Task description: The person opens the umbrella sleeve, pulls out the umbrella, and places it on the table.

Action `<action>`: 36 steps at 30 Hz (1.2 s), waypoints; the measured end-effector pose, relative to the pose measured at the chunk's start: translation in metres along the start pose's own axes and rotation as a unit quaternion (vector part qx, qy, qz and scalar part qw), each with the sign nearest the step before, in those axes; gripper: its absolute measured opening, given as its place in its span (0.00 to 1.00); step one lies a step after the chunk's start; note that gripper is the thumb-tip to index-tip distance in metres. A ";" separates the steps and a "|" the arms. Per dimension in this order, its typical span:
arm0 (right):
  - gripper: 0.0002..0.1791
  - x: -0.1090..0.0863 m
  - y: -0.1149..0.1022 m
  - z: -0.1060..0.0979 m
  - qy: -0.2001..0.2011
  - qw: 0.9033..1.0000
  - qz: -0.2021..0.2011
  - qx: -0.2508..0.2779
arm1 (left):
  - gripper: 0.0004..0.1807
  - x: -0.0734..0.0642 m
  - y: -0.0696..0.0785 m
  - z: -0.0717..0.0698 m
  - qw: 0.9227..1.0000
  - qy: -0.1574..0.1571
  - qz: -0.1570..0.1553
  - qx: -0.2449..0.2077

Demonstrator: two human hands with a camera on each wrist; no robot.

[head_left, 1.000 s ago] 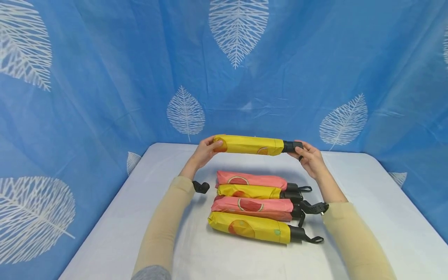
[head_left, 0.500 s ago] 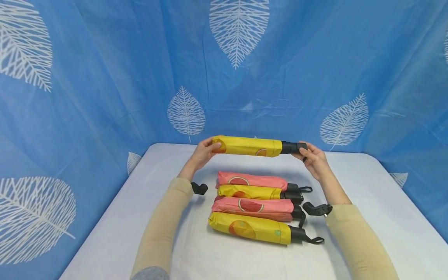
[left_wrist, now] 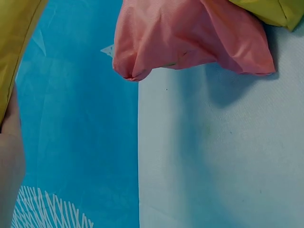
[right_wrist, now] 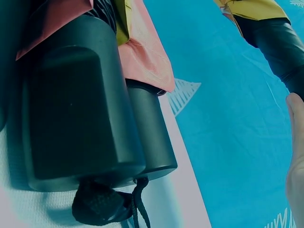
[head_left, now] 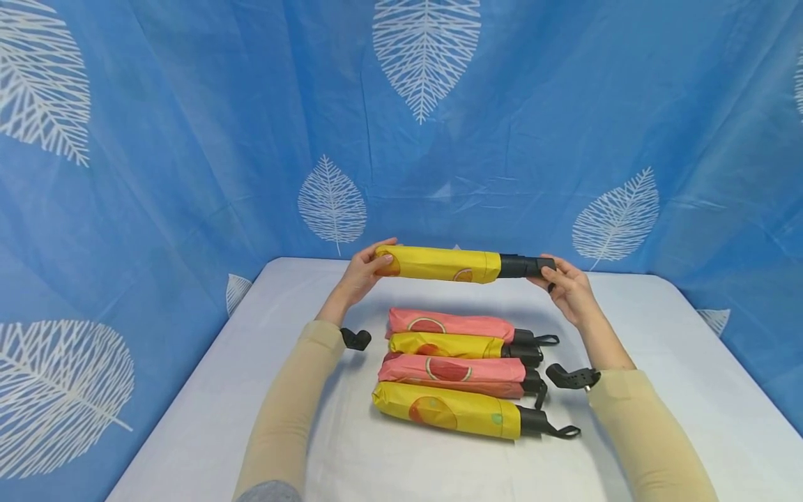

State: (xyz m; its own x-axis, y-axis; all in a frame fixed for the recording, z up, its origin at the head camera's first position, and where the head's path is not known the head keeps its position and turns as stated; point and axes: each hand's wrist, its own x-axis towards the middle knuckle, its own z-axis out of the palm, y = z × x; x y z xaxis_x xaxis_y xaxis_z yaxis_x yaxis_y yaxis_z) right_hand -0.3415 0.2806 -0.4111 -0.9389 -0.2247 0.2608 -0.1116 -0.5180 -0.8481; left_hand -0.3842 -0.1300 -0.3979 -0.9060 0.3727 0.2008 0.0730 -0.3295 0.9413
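Note:
A folded yellow umbrella (head_left: 433, 264) with fruit prints is held level above the far part of the table. My left hand (head_left: 362, 273) grips its fabric end, thumb on the near side. At the other end my right hand (head_left: 572, 294) pinches the black handle (head_left: 521, 265) between thumb and fingers. Below it, folded umbrellas lie side by side, handles to the right: a pink one (head_left: 467, 326) farthest away, a yellow one (head_left: 458, 344), a pink one (head_left: 492, 368) and a yellow one (head_left: 470, 414) nearest. In the wrist views each hand shows only at the edge.
A white-covered table (head_left: 401, 460) bears the umbrellas. Blue cloth (head_left: 521, 139) with white leaf prints hangs behind and at both sides. A black wrist camera mount (head_left: 356, 339) sits at the left cuff, another mount (head_left: 572, 377) at the right.
My hands have moved slightly apart, the right one to the right and the left one a little left. More of the black handle end shows beyond the yellow fabric. The lying umbrellas stay put.

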 end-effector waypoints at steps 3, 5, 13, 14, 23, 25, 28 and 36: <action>0.19 0.000 0.001 0.000 0.001 1.000 0.002 0.003 | 0.26 0.000 -0.001 0.000 1.000 0.006 0.000 0.003; 0.19 0.000 0.001 -0.001 0.002 1.000 0.003 0.006 | 0.25 0.001 -0.002 0.000 1.000 0.015 0.000 0.008; 0.18 0.000 0.002 -0.001 0.011 1.000 0.015 0.019 | 0.24 -0.001 -0.003 -0.006 0.999 0.049 -0.008 0.017; 0.19 -0.001 0.002 -0.002 0.013 1.000 0.015 0.019 | 0.24 -0.002 -0.003 -0.007 0.998 0.052 -0.010 0.018; 0.20 -0.006 -0.001 -0.011 0.010 1.000 0.010 0.021 | 0.23 -0.006 -0.005 -0.012 0.998 0.061 -0.014 0.009; 0.20 -0.007 -0.003 -0.013 0.010 1.000 0.010 0.023 | 0.23 -0.005 -0.006 -0.012 0.998 0.060 -0.015 0.006; 0.20 -0.009 -0.005 -0.017 0.012 1.000 0.008 0.025 | 0.23 -0.005 -0.008 -0.011 0.998 0.062 -0.018 0.004; 0.20 -0.016 -0.009 -0.028 0.019 1.000 -0.001 0.025 | 0.22 -0.007 -0.009 -0.011 0.997 0.076 -0.007 0.014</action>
State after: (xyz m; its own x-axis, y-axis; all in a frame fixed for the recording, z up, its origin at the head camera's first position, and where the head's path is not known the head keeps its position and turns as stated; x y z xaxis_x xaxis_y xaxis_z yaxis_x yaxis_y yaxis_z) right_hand -0.3345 0.3119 -0.4206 -0.9508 -0.1926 0.2428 -0.0971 -0.5587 -0.8236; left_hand -0.3828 -0.1395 -0.4106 -0.9594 0.2410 0.1468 0.0703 -0.2995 0.9515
